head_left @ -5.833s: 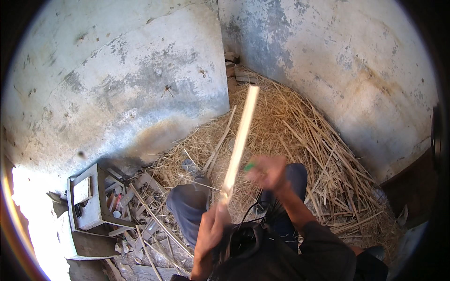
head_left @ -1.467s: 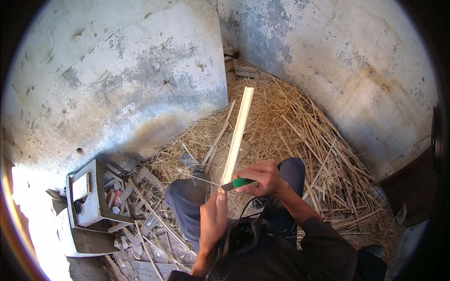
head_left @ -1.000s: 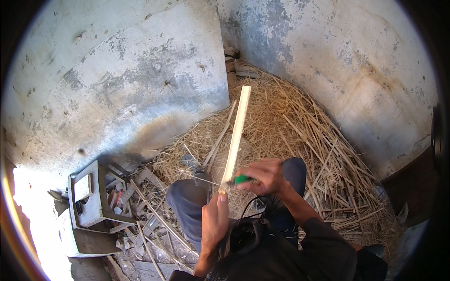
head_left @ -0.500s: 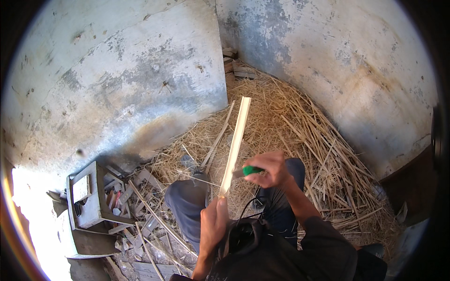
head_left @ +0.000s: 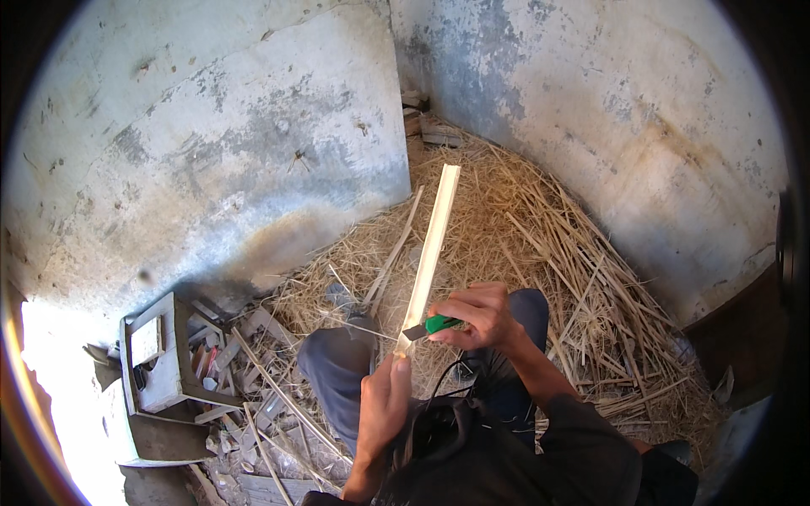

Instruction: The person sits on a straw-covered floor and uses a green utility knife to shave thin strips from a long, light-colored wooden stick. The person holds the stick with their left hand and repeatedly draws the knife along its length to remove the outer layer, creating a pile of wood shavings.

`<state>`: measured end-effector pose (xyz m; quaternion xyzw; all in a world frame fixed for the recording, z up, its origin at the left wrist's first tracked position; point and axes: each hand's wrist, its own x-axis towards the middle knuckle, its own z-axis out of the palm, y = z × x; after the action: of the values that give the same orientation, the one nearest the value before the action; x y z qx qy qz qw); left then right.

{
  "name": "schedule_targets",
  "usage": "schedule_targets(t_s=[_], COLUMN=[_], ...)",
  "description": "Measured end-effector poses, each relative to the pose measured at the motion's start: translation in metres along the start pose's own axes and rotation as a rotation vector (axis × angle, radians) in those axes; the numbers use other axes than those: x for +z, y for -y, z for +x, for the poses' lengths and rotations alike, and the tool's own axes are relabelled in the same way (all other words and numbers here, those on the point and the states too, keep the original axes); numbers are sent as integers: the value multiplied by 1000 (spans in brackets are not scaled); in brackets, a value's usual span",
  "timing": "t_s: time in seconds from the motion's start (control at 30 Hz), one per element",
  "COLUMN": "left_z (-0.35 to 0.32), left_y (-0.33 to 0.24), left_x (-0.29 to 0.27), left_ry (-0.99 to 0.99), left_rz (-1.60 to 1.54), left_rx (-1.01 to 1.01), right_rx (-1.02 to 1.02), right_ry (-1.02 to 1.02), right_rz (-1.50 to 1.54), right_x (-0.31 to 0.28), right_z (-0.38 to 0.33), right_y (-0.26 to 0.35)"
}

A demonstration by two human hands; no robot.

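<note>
No screens or signs in frame. Only package-like item: a boxy grey-white crate [head_left: 160, 358] at lower left, open side up, rectangular, holding small reddish and grey bits. A pale rectangular patch on its left face could be a label; too blurred to tell.

Daylight fills the scene evenly, bright on the two pale walls [head_left: 211, 152] and the straw [head_left: 540, 228]. At the near left a patch of floor is blown out to white glare, beside a wooden box [head_left: 156, 363]. Soft shadow lies along the base of the left wall. The round fisheye rim is black, and straight edges bend near it. Focus is fairly sharp at centre.
</note>
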<state>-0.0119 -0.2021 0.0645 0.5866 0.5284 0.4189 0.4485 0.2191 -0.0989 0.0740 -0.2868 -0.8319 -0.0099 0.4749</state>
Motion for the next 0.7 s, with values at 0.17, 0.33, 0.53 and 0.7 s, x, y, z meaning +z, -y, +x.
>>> schedule_targets(t_s=[0.17,0.33,0.53,0.7], left_z=[-1,-2,0,1], left_y=[-6,0,8,14], left_x=[-2,-14,-18,-21], left_ry=[6,29,20,74], left_rz=[7,-5,-31,-163], left_rx=[-3,-23,-22,-73], right_rx=[-7,-29,-64,28], right_ry=[-56,-8,-5,-119], right_rz=[-15,-92,-109,-149], right_x=[4,1,9,21], right_z=[-2,9,17,11], right_y=[-8,-7,-8,-30])
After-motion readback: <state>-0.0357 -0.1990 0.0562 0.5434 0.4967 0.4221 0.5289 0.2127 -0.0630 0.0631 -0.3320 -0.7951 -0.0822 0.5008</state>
